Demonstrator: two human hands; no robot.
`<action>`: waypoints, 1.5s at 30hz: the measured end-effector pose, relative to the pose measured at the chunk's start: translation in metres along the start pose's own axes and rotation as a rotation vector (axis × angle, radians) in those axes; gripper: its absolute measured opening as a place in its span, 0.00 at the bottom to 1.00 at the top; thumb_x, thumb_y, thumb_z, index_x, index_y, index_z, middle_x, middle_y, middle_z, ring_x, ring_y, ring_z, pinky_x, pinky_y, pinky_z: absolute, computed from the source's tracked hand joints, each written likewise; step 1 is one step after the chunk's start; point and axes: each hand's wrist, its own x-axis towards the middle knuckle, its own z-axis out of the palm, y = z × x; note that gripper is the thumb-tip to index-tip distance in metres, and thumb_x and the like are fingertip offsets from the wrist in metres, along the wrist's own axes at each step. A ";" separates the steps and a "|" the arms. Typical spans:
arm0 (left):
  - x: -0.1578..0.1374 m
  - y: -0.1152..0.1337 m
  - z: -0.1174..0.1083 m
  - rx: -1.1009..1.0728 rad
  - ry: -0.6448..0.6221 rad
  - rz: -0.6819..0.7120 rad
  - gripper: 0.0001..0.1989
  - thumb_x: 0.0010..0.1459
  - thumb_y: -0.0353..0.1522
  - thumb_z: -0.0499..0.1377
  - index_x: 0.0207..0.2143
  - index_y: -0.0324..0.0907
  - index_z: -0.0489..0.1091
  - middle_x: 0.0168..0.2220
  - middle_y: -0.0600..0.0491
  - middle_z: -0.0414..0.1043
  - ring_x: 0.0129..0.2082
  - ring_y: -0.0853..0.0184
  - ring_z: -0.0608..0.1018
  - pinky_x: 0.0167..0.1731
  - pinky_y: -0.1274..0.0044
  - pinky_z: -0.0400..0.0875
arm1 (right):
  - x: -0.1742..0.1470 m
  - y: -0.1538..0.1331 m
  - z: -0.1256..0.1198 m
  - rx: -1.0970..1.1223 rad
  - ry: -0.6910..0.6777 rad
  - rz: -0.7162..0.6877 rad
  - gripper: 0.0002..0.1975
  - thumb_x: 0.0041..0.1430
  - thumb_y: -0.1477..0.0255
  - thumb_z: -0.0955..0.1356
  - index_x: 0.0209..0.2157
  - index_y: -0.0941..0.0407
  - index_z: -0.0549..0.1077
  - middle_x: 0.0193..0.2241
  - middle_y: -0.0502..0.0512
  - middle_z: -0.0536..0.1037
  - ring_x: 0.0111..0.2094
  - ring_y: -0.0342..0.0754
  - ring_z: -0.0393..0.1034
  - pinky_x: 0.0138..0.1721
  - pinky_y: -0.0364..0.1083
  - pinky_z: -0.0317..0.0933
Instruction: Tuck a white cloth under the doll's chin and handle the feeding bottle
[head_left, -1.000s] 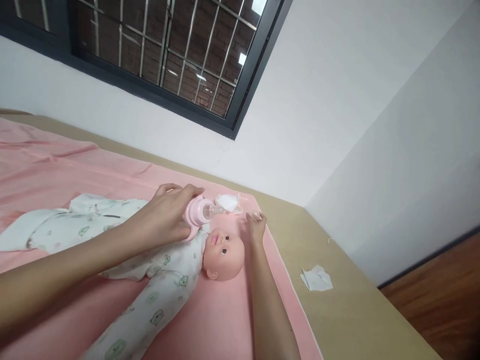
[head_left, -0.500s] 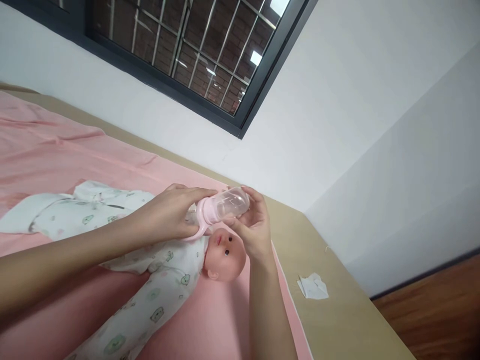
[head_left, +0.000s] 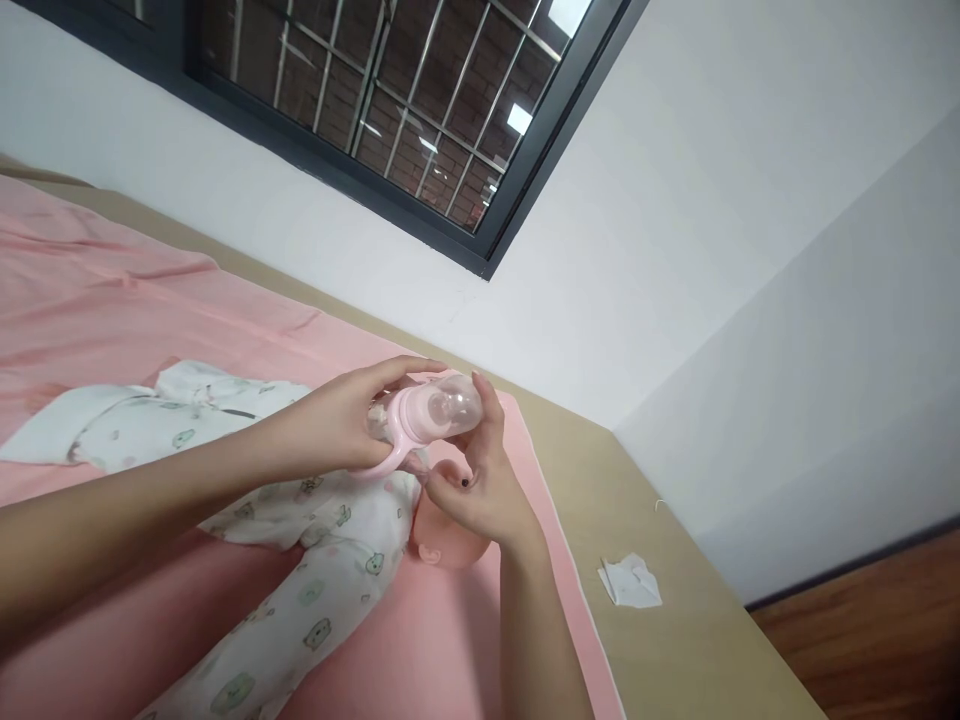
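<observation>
My left hand point(head_left: 337, 415) is wrapped round a baby bottle point(head_left: 401, 425) with a pink collar and pink handles. The bottle lies tilted in the air, its top end pointing right. Over the top sits a clear dome cap point(head_left: 461, 403), with a pale teat showing inside. The fingers of my right hand point(head_left: 487, 475) curl round the far side of this cap, and the thumb is below it near the collar. Under the hands a baby doll point(head_left: 450, 530) lies on its back in white printed clothes point(head_left: 322, 560); my right hand hides part of its face.
A pink sheet point(head_left: 420, 620) covers much of the tan surface point(head_left: 645, 660). On the bare tan strip at right lies a crumpled white tissue point(head_left: 631, 582). Behind are a white wall point(head_left: 675, 200) and a dark-framed window point(head_left: 480, 250) with metal bars.
My right hand has shifted down and left along the cap, its thumb now lower and covering more of the doll's face. The bottle has turned slightly and moved a little left.
</observation>
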 end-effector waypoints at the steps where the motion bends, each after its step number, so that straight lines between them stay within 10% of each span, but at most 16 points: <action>1: 0.000 -0.001 0.000 -0.074 -0.016 -0.007 0.42 0.42 0.37 0.70 0.61 0.56 0.60 0.55 0.52 0.70 0.52 0.55 0.75 0.48 0.68 0.75 | 0.000 0.001 0.004 0.010 -0.001 0.011 0.49 0.54 0.70 0.72 0.67 0.40 0.38 0.61 0.57 0.62 0.56 0.53 0.67 0.54 0.57 0.67; 19: -0.014 0.024 0.013 -0.174 -0.105 -0.104 0.32 0.53 0.33 0.63 0.60 0.47 0.61 0.57 0.49 0.67 0.52 0.57 0.73 0.51 0.68 0.70 | 0.005 0.020 0.037 -0.319 0.292 -0.141 0.66 0.47 0.64 0.77 0.65 0.42 0.20 0.64 0.65 0.52 0.62 0.58 0.59 0.56 0.64 0.63; 24: -0.012 0.019 0.012 -0.074 -0.089 -0.013 0.34 0.53 0.35 0.64 0.63 0.51 0.60 0.60 0.49 0.64 0.57 0.56 0.69 0.54 0.69 0.68 | 0.007 0.026 0.042 -0.421 0.402 -0.294 0.62 0.46 0.64 0.77 0.64 0.40 0.26 0.63 0.63 0.51 0.64 0.58 0.55 0.57 0.66 0.61; 30: -0.010 0.013 -0.026 0.029 -0.380 0.074 0.35 0.57 0.37 0.63 0.65 0.54 0.56 0.63 0.51 0.62 0.59 0.57 0.69 0.53 0.73 0.69 | 0.010 0.024 0.046 -0.496 0.504 -0.388 0.58 0.40 0.62 0.79 0.61 0.39 0.37 0.63 0.62 0.48 0.64 0.61 0.53 0.53 0.66 0.63; 38: -0.021 0.009 -0.031 0.325 -0.231 0.037 0.33 0.60 0.44 0.59 0.65 0.57 0.54 0.65 0.55 0.58 0.62 0.57 0.66 0.58 0.71 0.64 | 0.009 0.027 -0.001 -0.473 0.657 -0.123 0.49 0.45 0.64 0.75 0.62 0.46 0.43 0.60 0.60 0.56 0.55 0.51 0.65 0.48 0.50 0.68; 45: -0.043 0.017 0.031 0.175 -0.536 0.045 0.23 0.61 0.36 0.57 0.59 0.46 0.65 0.50 0.51 0.74 0.48 0.61 0.76 0.48 0.76 0.71 | 0.001 0.053 -0.061 -0.547 0.829 0.190 0.48 0.42 0.64 0.74 0.62 0.49 0.49 0.50 0.56 0.70 0.38 0.46 0.72 0.41 0.45 0.66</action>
